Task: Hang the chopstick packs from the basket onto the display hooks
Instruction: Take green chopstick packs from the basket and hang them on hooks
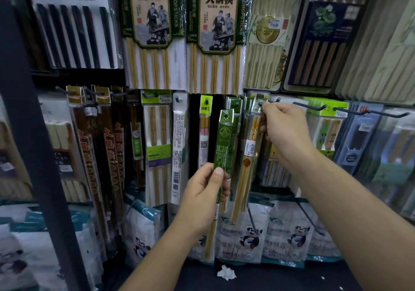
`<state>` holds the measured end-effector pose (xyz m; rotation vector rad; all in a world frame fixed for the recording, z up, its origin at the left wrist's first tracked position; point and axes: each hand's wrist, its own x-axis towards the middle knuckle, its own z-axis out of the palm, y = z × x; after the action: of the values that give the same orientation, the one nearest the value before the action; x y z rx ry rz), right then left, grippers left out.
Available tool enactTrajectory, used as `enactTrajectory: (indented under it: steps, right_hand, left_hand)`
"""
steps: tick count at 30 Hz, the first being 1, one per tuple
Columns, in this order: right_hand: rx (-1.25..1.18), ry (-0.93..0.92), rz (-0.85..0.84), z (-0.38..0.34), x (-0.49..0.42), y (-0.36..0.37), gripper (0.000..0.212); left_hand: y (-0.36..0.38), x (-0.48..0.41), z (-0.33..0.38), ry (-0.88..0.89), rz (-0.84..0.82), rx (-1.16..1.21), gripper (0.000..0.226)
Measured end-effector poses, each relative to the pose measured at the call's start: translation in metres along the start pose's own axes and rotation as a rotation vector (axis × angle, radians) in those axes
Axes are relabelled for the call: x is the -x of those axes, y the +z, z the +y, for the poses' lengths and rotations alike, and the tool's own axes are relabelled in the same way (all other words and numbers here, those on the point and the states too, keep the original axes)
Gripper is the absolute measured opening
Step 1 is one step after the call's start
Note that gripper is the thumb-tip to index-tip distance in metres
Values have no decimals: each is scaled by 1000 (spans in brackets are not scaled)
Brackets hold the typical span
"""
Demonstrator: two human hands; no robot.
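The person holds two chopstick packs, one in each hand, in front of a wall of hanging goods. The left hand (203,191) grips the green chopstick pack (223,142) at about its middle, with the thumb on the front and the other fingers curled behind. This pack stands almost upright, its punched top is free in the air, and pale stick ends show below the hand. Just right of the green chopstick pack, the right hand (284,133) pinches the top of one clear chopstick pack (248,155). Its sticks have yellow tops, and it leans with its lower end toward the green one. The pinch is at the tip of one display hook (261,104), up and right of the green pack's top; whether the clear pack's hole is already over this hook cannot be told. Farther right of the green pack, one long dark hook (311,107) and a second long hook (372,112) stick out from the wall. Above the green pack hang two big packs printed "CHOPSTICKS", the left large pack (152,16) and the right large pack (219,21). Below the green pack, one crumpled white paper (226,272) lies on the dark shelf (280,277).
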<state>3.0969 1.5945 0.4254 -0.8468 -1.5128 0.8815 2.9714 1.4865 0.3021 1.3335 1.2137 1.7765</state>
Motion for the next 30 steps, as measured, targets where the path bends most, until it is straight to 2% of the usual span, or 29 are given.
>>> enactTrajectory:
  steps: [8, 12, 15, 18, 22, 26, 30]
  right_hand:
    - [145, -58, 39, 8, -2, -3, 34]
    - [155, -60, 108, 18, 6, -7, 25]
    - [6, -41, -17, 19, 19, -8, 31]
    - [-94, -65, -130, 16, 27, -7, 31]
    - [-187, -38, -127, 6, 26, -11, 36]
    - [-277, -41, -127, 0, 22, -17, 38]
    - [-364, -28, -128, -2, 18, -20, 28]
  left_hand:
    - [1, -1, -1, 23, -26, -21, 25]
    - [0, -2, -2, 59, -49, -41, 20]
    - [2, -4, 0, 77, -72, -53, 29]
    - [6, -9, 1, 94, -93, -97, 16]
    - [15, -16, 6, 108, -116, -116, 19]
    - [24, -25, 10, 108, -101, -168, 8]
    - [31, -33, 13, 117, -86, -196, 15]
